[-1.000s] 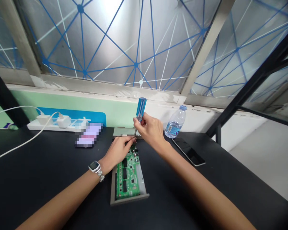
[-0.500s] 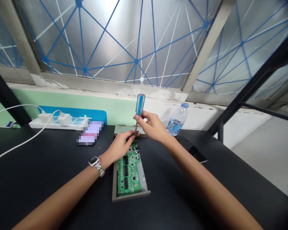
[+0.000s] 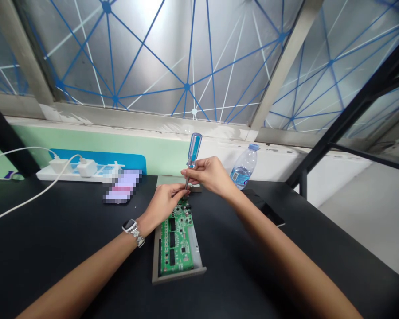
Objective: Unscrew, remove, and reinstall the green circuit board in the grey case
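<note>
A screwdriver [image 3: 194, 148] with a clear and blue handle stands nearly upright, leaning slightly to the right. My right hand [image 3: 211, 175] pinches its shaft just below the handle. Lower down, the fingertips of my left hand [image 3: 164, 199] close around the shaft near its tip; they hide the tip and whatever lies under it. Below both hands is a green circuit board [image 3: 177, 243] with several black chips, seated in a shallow metal tray [image 3: 179, 278]. The tip end is at the board's far end.
On the black table [image 3: 86, 248], a phone with a blurred screen [image 3: 123, 186] lies at left. Behind it sits a white power strip [image 3: 96, 172] with plugs and cables. A water bottle [image 3: 244, 168] and a dark flat device [image 3: 262, 208] are at right. A wall and window stand behind.
The right hand's fingers have shifted slightly on the shaft, and the handle leans a little more to the right. My left fingertips have drawn closer together around the shaft. The whole view has shifted slightly.
</note>
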`<state>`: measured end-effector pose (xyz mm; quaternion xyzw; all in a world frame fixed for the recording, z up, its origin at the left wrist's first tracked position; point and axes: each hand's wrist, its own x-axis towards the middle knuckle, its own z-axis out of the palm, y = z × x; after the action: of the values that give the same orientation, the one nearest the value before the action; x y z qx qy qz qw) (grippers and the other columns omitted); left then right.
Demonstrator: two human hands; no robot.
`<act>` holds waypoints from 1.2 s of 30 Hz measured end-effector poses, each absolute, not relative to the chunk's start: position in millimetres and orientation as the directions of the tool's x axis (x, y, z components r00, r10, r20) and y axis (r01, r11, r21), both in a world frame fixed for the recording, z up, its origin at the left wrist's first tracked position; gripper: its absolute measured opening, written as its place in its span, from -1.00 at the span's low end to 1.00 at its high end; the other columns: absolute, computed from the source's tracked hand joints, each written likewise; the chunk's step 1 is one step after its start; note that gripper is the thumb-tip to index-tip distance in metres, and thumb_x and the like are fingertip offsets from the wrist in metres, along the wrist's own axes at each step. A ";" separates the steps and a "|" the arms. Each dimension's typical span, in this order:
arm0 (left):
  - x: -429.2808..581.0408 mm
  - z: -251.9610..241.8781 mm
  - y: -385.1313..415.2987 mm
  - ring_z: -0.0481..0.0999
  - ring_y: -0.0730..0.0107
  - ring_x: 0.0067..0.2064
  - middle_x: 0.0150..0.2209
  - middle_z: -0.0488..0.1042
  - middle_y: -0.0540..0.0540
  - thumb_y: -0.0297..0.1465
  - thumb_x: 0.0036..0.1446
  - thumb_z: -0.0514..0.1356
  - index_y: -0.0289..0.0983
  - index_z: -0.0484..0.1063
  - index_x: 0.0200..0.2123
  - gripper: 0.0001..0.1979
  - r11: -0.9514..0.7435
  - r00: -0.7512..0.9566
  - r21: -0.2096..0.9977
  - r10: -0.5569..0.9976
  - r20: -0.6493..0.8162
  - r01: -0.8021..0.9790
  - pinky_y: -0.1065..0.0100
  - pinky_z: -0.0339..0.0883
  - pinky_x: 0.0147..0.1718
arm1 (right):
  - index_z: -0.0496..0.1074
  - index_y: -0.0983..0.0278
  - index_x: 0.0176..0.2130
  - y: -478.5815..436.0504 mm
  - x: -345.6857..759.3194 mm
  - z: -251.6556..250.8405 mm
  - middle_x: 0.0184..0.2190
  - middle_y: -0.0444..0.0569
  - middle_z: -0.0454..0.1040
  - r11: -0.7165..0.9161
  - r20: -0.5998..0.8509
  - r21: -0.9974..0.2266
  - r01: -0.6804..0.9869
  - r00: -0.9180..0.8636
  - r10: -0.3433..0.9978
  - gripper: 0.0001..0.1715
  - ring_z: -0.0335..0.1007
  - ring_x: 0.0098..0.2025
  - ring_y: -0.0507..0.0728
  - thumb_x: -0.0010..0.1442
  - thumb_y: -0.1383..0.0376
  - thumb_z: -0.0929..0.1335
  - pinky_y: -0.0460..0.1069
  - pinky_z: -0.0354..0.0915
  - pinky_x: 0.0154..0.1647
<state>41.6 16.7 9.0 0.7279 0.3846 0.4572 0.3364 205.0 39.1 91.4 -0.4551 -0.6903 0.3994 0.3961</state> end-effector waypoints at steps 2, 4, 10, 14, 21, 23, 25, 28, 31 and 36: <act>42.7 9.8 17.9 0.65 0.15 -0.14 -0.21 0.67 -0.09 -0.34 0.22 0.20 -0.28 0.60 -0.17 -0.79 -0.450 0.267 0.866 0.881 0.390 0.220 0.28 0.46 -0.13 | 0.50 0.37 -0.50 38.1 205.0 93.9 -0.51 0.00 0.58 0.234 0.152 -0.930 0.283 -0.282 0.947 -0.76 0.51 -0.51 0.05 0.05 0.25 0.49 -0.06 0.47 -0.42; 43.3 10.6 19.4 0.65 0.16 -0.17 -0.26 0.67 -0.09 -0.37 0.18 0.23 -0.30 0.60 -0.23 -0.83 -0.424 0.253 0.884 0.893 0.373 0.197 0.30 0.47 -0.15 | 0.51 0.38 -0.49 36.9 205.0 96.5 -0.51 0.00 0.59 0.217 0.136 -0.938 0.271 -0.288 0.948 -0.79 0.52 -0.49 0.04 0.07 0.29 0.49 -0.07 0.49 -0.39; 42.9 10.1 23.6 0.63 0.21 -0.27 -0.36 0.64 -0.08 -0.37 0.13 0.28 -0.31 0.55 -0.36 -0.89 -0.425 0.227 0.881 0.897 0.379 0.208 0.33 0.45 -0.24 | 0.52 0.40 -0.45 31.8 201.7 101.5 -0.42 0.04 0.63 0.177 0.093 -0.947 0.266 -0.300 0.949 -0.83 0.54 -0.45 0.03 0.15 0.35 0.45 -0.08 0.49 -0.35; 41.7 9.0 28.1 0.60 0.23 -0.29 -0.39 0.61 -0.08 -0.32 0.13 0.28 -0.31 0.51 -0.39 -0.84 -0.451 0.245 0.857 0.886 0.395 0.250 0.32 0.42 -0.26 | 0.54 0.41 -0.39 28.9 199.6 104.3 -0.37 0.07 0.64 0.161 0.071 -0.945 0.283 -0.304 0.950 -0.84 0.53 -0.43 0.02 0.21 0.37 0.40 -0.09 0.47 -0.34; 38.9 2.1 41.9 0.61 0.16 -0.21 -0.33 0.63 -0.12 -0.26 0.15 0.28 -0.32 0.54 -0.34 -0.79 -0.429 0.360 0.882 0.868 0.341 0.198 0.26 0.43 -0.20 | 0.53 0.42 -0.36 31.3 201.0 103.3 -0.35 0.08 0.62 0.156 0.062 -0.960 0.235 -0.366 0.928 -0.84 0.51 -0.43 0.03 0.21 0.35 0.39 -0.07 0.45 -0.37; 39.5 -0.2 43.8 0.62 0.13 -0.21 -0.32 0.64 -0.14 -0.25 0.14 0.28 -0.33 0.58 -0.34 -0.77 -0.404 0.371 0.901 0.870 0.324 0.161 0.25 0.45 -0.22 | 0.52 0.40 -0.33 33.9 201.9 98.9 -0.37 0.05 0.61 0.151 0.056 -0.962 0.228 -0.376 0.925 -0.88 0.50 -0.44 0.04 0.18 0.35 0.40 -0.06 0.44 -0.40; 40.8 -1.7 44.0 0.63 0.12 -0.23 -0.33 0.65 -0.15 -0.25 0.13 0.28 -0.33 0.60 -0.34 -0.76 -0.393 0.351 0.908 0.879 0.323 0.147 0.24 0.46 -0.23 | 0.52 0.37 -0.33 37.5 203.4 92.7 -0.43 0.00 0.58 0.209 0.102 -0.935 0.287 -0.346 0.933 -0.87 0.50 -0.45 0.06 0.12 0.31 0.44 -0.06 0.42 -0.44; 43.1 -2.0 42.5 0.64 0.11 -0.23 -0.33 0.66 -0.15 -0.25 0.12 0.30 -0.33 0.61 -0.31 -0.76 -0.370 0.314 0.917 0.897 0.310 0.150 0.22 0.47 -0.20 | 0.50 0.35 -0.40 42.9 206.6 84.0 -0.49 -0.03 0.56 0.341 0.242 -0.841 0.420 -0.272 0.932 -0.78 0.50 -0.45 0.09 0.06 0.22 0.48 -0.08 0.37 -0.49; 43.5 0.3 40.2 0.64 0.10 -0.16 -0.27 0.66 -0.15 -0.27 0.09 0.32 -0.33 0.60 -0.29 -0.77 -0.339 0.321 0.933 0.903 0.286 0.124 0.20 0.47 -0.13 | 0.47 0.34 -0.44 44.9 209.4 82.3 -0.49 -0.02 0.57 0.373 0.271 -0.812 0.449 -0.276 0.922 -0.75 0.52 -0.45 0.10 0.05 0.19 0.48 -0.09 0.36 -0.49; 33.7 6.4 37.9 0.62 0.14 -0.05 -0.13 0.65 -0.17 -0.32 0.18 0.25 -0.30 0.57 -0.17 -0.79 -0.355 0.436 0.929 0.856 0.279 0.104 0.19 0.43 -0.01 | 0.54 0.37 -0.41 43.6 210.4 86.9 -0.44 0.03 0.61 0.389 0.267 -0.802 0.454 -0.312 0.912 -0.78 0.56 -0.38 0.13 0.06 0.22 0.47 -0.07 0.39 -0.41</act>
<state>33.7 37.9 6.4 0.7131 0.3364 0.4112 0.4575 210.4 43.6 86.9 -0.4566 -0.7476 0.3111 0.3684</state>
